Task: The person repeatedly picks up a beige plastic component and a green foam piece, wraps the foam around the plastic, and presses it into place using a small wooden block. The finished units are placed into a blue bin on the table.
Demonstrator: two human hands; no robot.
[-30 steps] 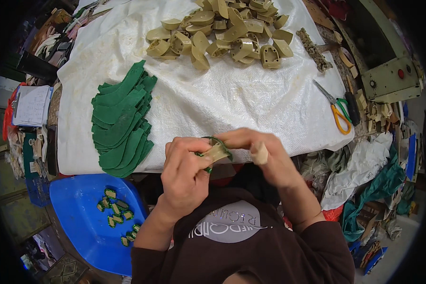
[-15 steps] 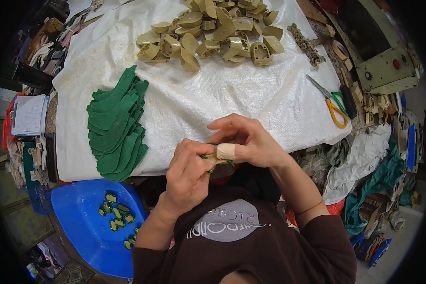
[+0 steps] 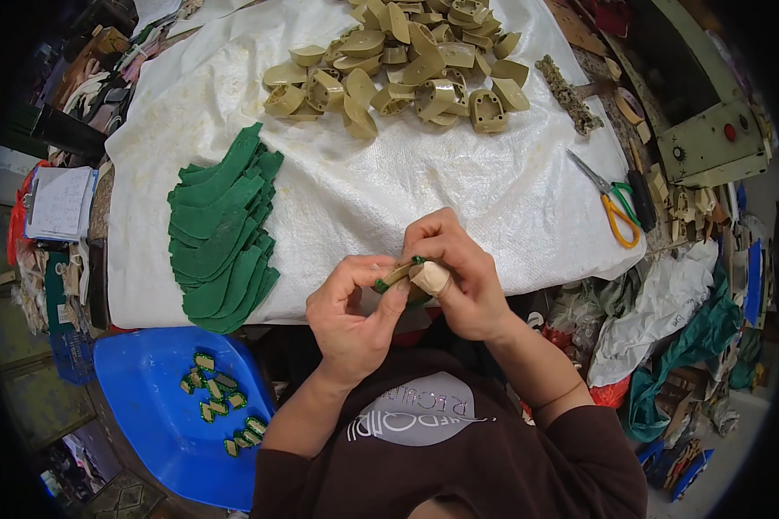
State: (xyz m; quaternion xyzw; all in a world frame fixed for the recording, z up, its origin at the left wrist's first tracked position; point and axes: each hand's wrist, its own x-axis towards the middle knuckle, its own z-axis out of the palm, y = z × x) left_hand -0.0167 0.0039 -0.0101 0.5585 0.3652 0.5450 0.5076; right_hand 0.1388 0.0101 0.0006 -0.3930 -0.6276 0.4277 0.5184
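Held piece: small beige piece [image 3: 395,275] with green edging [image 3: 380,285], gripped between both hands over the near edge of the sheet; its underside is hidden.
Left hand [image 3: 350,316]: thumb and fingers close together, pinching the left end of the piece.
Right hand [image 3: 463,285]: fingertips gathered narrowly at the right end; a beige wrap [image 3: 430,278] covers what appears to be the thumb and masks part of the contact.
Step in hand: judged to be working the green material around the piece's edge; how much of the edge is covered cannot be told.
Next move: judged to call for a steady left pinch and right-hand pressure along the edging.
Green stack [image 3: 221,233]: flat, matt, curved strips overlapping like shingles, seemingly soft and felt-like.
Sheet [image 3: 346,199]: white, woven, slightly glossy, rumpled.
Basin [image 3: 160,445]: smooth blue plastic, at lower left, holding small green-edged pieces [image 3: 212,389] in loose clusters.
Moulded parts [image 3: 428,67]: hard, glossy, olive-beige, curved shells heaped at the far side; some show flat faces with holes.
Scissors [image 3: 607,191]: metal blades, orange and green handles, on the sheet's right margin.
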